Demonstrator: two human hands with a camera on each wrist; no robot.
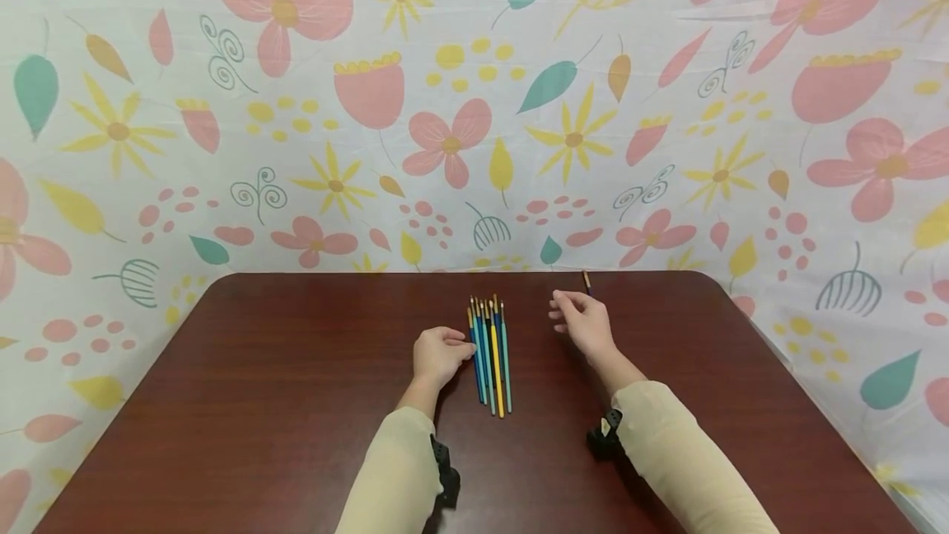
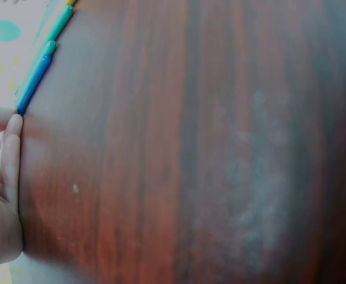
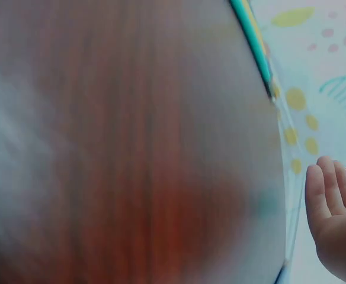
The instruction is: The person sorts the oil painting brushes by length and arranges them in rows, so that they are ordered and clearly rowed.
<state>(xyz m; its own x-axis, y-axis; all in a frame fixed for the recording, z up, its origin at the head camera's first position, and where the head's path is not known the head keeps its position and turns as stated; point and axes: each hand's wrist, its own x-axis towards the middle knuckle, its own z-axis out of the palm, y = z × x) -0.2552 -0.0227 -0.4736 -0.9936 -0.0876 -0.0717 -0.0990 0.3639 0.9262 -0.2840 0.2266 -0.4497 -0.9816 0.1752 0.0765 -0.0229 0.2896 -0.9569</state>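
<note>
A bundle of slim paintbrushes (image 1: 495,357), with blue, teal and yellow handles, lies on the brown table with the bristle ends pointing away. Just left of it, my left hand (image 1: 442,355) has its fingertips against the outermost blue brush (image 2: 35,83). Over the table to the right of the bundle, my right hand (image 1: 583,324) has extended fingers with nothing visibly held. A lone paintbrush (image 1: 587,282) sticks out beyond the right hand, which hides most of it. In the right wrist view, the right hand's fingers (image 3: 333,192) point upward.
The dark wooden table (image 1: 296,402) ends at a back edge with rounded corners. A white floral cloth (image 1: 445,147) hangs behind it and along the sides. Black wrist cameras (image 1: 445,475) are strapped near both sleeves.
</note>
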